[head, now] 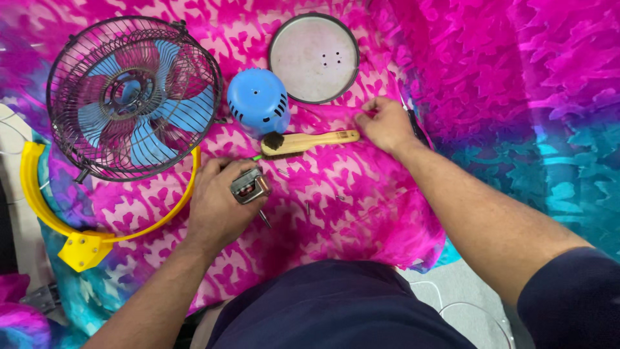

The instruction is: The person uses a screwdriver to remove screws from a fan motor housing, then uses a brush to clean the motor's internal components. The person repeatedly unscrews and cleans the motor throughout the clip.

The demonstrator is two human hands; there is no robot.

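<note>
- The left hand (216, 203) grips one small fan motor (249, 186), shaft pointing down toward the cloth (491, 97).
- The right hand (385, 123), fingers curled, pinches something tiny – I cannot tell what.
- Between them lies one wooden brush (309, 142), in easy reach.
- Further: one blue motor cover (258, 101), one round base plate (314, 58), one caged fan (132, 97).

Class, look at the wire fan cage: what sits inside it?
Inside the wire fan cage are blue blades around a dark hub. The cloth beneath shows through; the hub's underside is hidden.
</note>
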